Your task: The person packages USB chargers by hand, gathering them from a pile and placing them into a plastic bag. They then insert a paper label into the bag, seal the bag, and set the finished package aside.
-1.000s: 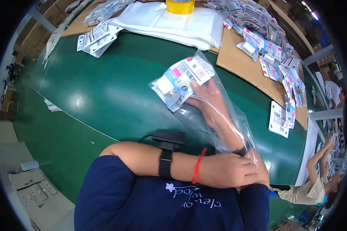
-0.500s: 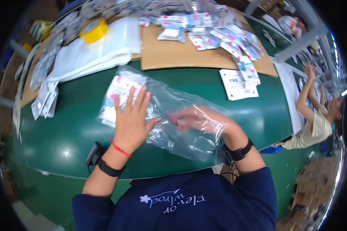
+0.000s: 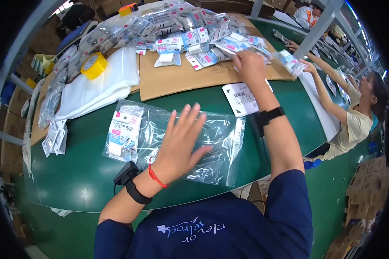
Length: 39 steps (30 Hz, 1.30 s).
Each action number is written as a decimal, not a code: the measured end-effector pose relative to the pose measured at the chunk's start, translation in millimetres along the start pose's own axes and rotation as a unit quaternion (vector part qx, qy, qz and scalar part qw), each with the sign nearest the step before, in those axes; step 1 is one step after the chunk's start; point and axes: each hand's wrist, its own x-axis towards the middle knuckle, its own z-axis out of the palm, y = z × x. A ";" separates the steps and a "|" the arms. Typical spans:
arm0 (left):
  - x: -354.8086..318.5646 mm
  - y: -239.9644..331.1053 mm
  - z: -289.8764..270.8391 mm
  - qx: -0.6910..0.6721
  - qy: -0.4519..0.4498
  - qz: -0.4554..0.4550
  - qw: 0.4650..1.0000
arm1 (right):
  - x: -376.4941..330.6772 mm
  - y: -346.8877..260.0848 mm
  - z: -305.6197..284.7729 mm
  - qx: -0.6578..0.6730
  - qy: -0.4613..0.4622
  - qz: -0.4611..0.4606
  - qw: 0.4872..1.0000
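Note:
A large clear zip bag [image 3: 220,129] lies flat on the green table, with a stack of small white-and-pink carded packets [image 3: 124,131] inside its left end. My left hand [image 3: 179,142] is open over the middle of the bag, fingers spread; whether it presses on the plastic I cannot tell. Farther off to the right, my right hand [image 3: 251,68] is at the edge of a pile of small clear-wrapped packets [image 3: 203,58] on flattened cardboard [image 3: 168,84]. Its fingers are curled and closed, and what they hold, if anything, is hidden.
White printed cards [image 3: 240,99] lie below my right forearm. At the left are a stack of clear bags [image 3: 99,86], a yellow tape roll [image 3: 94,65] and small cards [image 3: 55,138]. A co-worker [image 3: 352,116] at the right holds a packet [image 3: 291,64].
My right hand has left the bag and moved up to the packet pile. My left hand has shifted right, off the packets in the bag. The bag now lies flatter.

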 end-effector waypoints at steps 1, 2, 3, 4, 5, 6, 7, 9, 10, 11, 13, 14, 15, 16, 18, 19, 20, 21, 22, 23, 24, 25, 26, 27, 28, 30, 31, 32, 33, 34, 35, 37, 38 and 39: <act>7.0 -4.7 -1.8 -0.031 0.057 -0.018 0.998 | 7.6 -6.0 1.8 0.038 -0.002 0.043 0.998; 11.8 -10.7 -2.8 -0.062 0.114 -0.041 0.991 | 13.6 -27.4 -1.0 0.118 0.014 0.070 0.990; 16.4 -15.9 -2.9 -0.096 0.170 -0.061 0.979 | 16.5 -54.9 -12.7 0.193 0.028 0.098 0.976; 19.3 -21.0 -4.2 -0.091 0.169 -0.063 0.979 | 19.0 -83.6 -26.7 0.263 -0.013 0.111 0.958; 22.3 -26.4 -5.0 -0.091 0.218 -0.074 0.969 | 19.4 -109.6 -42.0 0.332 -0.055 0.122 0.934; 28.6 -29.3 -2.7 -0.101 0.264 -0.075 0.956 | 16.4 -126.3 -60.6 0.392 -0.126 0.121 0.903; 30.7 -31.8 -0.5 -0.107 0.309 -0.081 0.941 | 12.1 -136.6 -71.1 0.454 -0.196 0.118 0.861; 21.5 -46.6 -1.2 -0.298 0.364 -0.174 0.865 | 2.8 -137.7 -75.5 0.498 -0.180 0.078 0.845; 18.5 -52.2 -3.8 -0.300 0.361 -0.174 0.866 | -0.3 -137.7 -76.4 0.540 -0.164 0.034 0.824; 15.5 -57.1 -7.3 -0.456 0.407 -0.215 0.762 | -2.2 -137.6 -76.0 0.581 -0.148 -0.011 0.800; 9.6 -62.2 -17.9 -0.597 0.438 -0.246 0.626 | -0.7 -83.6 -60.2 0.389 -0.188 0.045 0.901; 3.9 -62.4 -23.6 -0.637 0.421 -0.247 0.596 | -1.8 -52.2 -52.9 0.306 -0.159 0.112 0.932; -1.6 -61.8 -28.7 -0.676 0.403 -0.247 0.565 | -7.4 -15.7 -43.4 0.203 -0.157 0.150 0.955; -3.7 -61.5 -30.8 -0.714 0.383 -0.247 0.532 | -16.8 17.7 -38.5 0.147 -0.221 0.154 0.952; -2.9 -58.6 -31.0 -0.705 0.385 -0.254 0.539 | -28.6 46.8 -33.2 0.090 -0.283 0.150 0.943; -3.3 -56.7 -30.1 -0.692 0.384 -0.264 0.551 | -35.4 51.4 -30.3 0.154 -0.303 0.171 0.925; -2.8 -54.6 -30.2 -0.680 0.384 -0.273 0.562 | -37.7 52.8 -30.2 0.216 -0.321 0.191 0.902; -1.5 -52.1 -30.6 -0.681 0.386 -0.270 0.560 | -39.1 54.3 -29.3 0.277 -0.338 0.210 0.875; -0.7 -48.7 -30.5 -0.672 0.379 -0.264 0.579 | -38.8 50.5 -28.7 0.276 -0.338 0.207 0.876; 0.2 -45.4 -30.5 -0.662 0.372 -0.258 0.597 | -37.7 44.8 -27.7 0.226 -0.332 0.184 0.897; 0.3 -42.7 -30.5 -0.652 0.364 -0.252 0.615 | -36.6 39.3 -26.8 0.176 -0.325 0.160 0.915; -0.5 -40.8 -30.2 -0.653 0.365 -0.251 0.615 | -36.5 36.4 -26.4 0.125 -0.316 0.136 0.930; -1.5 -39.1 -29.6 -0.647 0.360 -0.248 0.625 | -38.2 36.2 -24.7 0.125 -0.316 0.135 0.931; -2.7 -39.2 -29.8 -0.639 0.359 -0.245 0.635 | -34.0 29.6 -22.4 0.131 -0.295 0.174 0.930; -3.5 -39.3 -30.4 -0.630 0.357 -0.242 0.645 | -29.8 23.2 -20.5 0.138 -0.274 0.213 0.928; -3.3 -39.8 -33.0 -0.595 0.346 -0.209 0.695 | -23.8 14.9 -21.9 0.147 -0.252 0.248 0.924; -2.1 -40.0 -34.7 -0.558 0.329 -0.176 0.741 | -25.7 11.6 -27.3 0.261 -0.207 0.272 0.903; -6.4 -40.0 -36.2 -0.517 0.312 -0.150 0.783 | -22.8 -9.7 -37.9 0.376 -0.166 0.290 0.864; -5.8 -34.8 -40.2 -0.516 0.314 -0.157 0.782 | -21.8 -33.0 -50.7 0.378 -0.173 0.290 0.862; 0.1 -28.6 -44.0 -0.508 0.306 -0.138 0.794 | -20.2 -59.2 -60.2 0.539 -0.158 0.304 0.769; 5.6 -24.1 -44.3 -0.499 0.297 -0.118 0.805 | -24.6 -79.9 -65.8 0.681 -0.138 0.310 0.649; 18.1 -23.6 -34.0 -0.437 0.307 -0.112 0.838 | -40.9 -103.1 -76.6 0.739 -0.158 0.323 0.570; 21.9 -23.2 -27.9 -0.375 0.312 -0.101 0.867 | -48.0 -112.2 -80.8 0.789 -0.172 0.334 0.487; 24.2 -20.1 -24.8 -0.373 0.313 -0.101 0.868 | -50.5 -121.2 -87.9 0.789 -0.173 0.332 0.487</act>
